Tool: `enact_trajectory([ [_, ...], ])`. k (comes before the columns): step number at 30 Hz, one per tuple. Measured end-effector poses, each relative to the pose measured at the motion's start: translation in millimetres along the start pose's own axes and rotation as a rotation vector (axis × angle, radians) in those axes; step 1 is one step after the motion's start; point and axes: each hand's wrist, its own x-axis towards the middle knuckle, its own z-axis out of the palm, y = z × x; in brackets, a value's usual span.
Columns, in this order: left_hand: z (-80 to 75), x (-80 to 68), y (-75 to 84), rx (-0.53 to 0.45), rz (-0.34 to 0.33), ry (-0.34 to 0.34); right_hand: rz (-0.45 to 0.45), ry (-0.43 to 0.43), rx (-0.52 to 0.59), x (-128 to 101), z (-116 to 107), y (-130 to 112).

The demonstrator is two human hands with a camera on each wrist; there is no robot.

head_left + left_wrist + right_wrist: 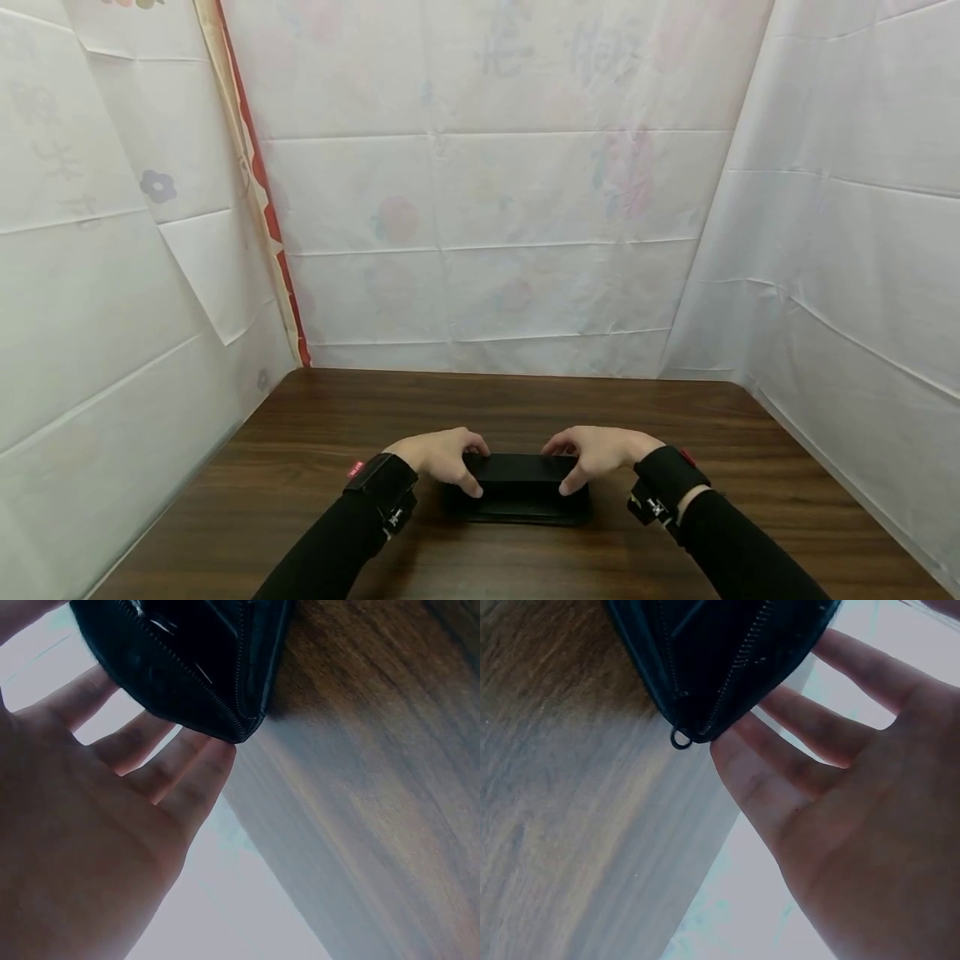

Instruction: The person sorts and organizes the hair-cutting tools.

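A black zip-around wallet (521, 510) lies on the table in front of me, its lower half flat and its upper half raised. My left hand (448, 457) holds the left end of the raised half, thumb in front and fingers behind. At the right end my right hand (600, 454) grips it the same way. Both wrist views look into the gaping ends of the wallet (180, 667), where zipper teeth line both edges. A small metal ring (681, 739) hangs at the right corner. Much of the inside is dark.
The brown wood-grain table (360, 417) stretches out around the wallet. White printed sheeting (480, 292) hangs behind it and along both sides. A red-and-cream strip (266, 208) runs down the back left corner.
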Motion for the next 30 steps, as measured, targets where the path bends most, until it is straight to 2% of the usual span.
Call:
enact_trajectory([
  [6,2.7,4.9,-2.0,0.049,-0.017,-0.018,0.037,0.009,-0.023,3,6,1],
  [11,5.9,6.2,-1.8,0.048,-0.035,-0.018,0.045,-0.003,-0.020,6,8,2],
  [23,8.6,5.1,-1.8,0.078,-0.032,0.028,0.026,0.035,-0.033,8,8,5],
  [30,13.0,8.1,-3.9,0.142,-0.037,0.087,0.029,0.107,-0.064,11,15,5],
])
